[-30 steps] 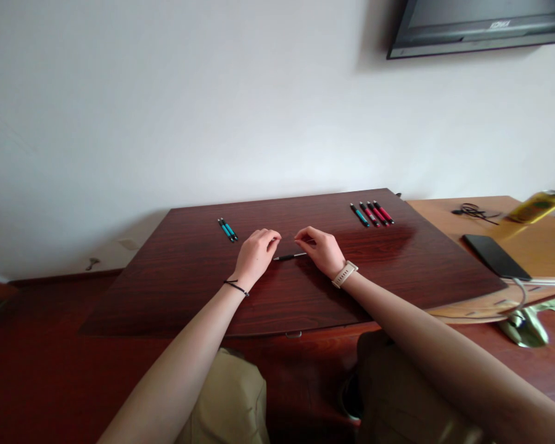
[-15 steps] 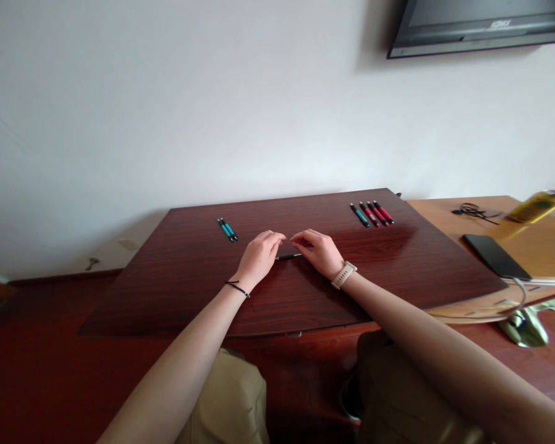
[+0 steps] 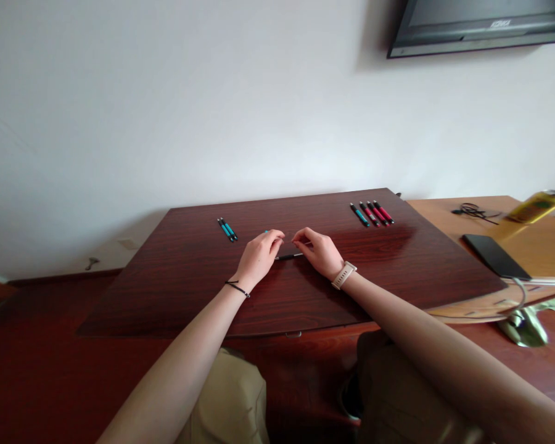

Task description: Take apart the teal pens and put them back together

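Note:
Near the middle of the table, my left hand (image 3: 259,253) is closed with curled fingers. A small turquoise pen part (image 3: 266,232) peeks out behind its knuckles, the rest hidden by the hand. Facing it, my right hand (image 3: 321,251) has thumb and fingertips pinched together; what they hold is too small to make out. The fingertips of both hands are close but apart. On the table just below them lies a dark pen piece (image 3: 288,256) with a lighter right end, its ends partly covered by the hands.
Two turquoise pens (image 3: 227,229) lie on the dark wooden table (image 3: 176,277) at left. Farther right are a turquoise pen (image 3: 359,214) and several red pens (image 3: 377,213) in a row. A lighter table (image 3: 444,228) alongside bears a phone (image 3: 496,256), a black cable (image 3: 474,212) and a yellow can (image 3: 538,206).
Both hands stay nearly in place, with only slight finger shifts. A little more of the turquoise part shows behind my left hand. The pens on the table have not moved.

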A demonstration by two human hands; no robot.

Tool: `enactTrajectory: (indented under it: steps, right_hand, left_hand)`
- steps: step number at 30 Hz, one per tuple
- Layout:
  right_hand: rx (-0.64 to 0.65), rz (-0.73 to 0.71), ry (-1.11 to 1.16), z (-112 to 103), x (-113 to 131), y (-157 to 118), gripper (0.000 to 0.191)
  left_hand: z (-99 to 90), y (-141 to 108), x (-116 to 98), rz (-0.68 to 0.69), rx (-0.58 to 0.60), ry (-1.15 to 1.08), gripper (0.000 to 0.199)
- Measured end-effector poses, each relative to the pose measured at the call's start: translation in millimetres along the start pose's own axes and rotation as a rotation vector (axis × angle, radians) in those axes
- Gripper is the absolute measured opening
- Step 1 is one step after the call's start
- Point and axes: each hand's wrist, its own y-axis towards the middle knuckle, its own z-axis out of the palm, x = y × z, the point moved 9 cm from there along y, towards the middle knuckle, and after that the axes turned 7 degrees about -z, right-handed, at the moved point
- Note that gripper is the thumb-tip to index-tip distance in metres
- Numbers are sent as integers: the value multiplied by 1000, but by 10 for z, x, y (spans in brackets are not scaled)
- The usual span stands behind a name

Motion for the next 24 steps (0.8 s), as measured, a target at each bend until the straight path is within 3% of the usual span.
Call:
enactTrajectory:
  steps: [13, 24]
  right_hand:
    - [36, 0, -6, 20, 49, 0, 7]
    - [30, -13, 1, 25, 27, -7, 7]
  left_hand:
    - [-11, -8, 54, -69, 14, 13, 12]
    - [-184, 17, -158, 76, -101, -62, 10]
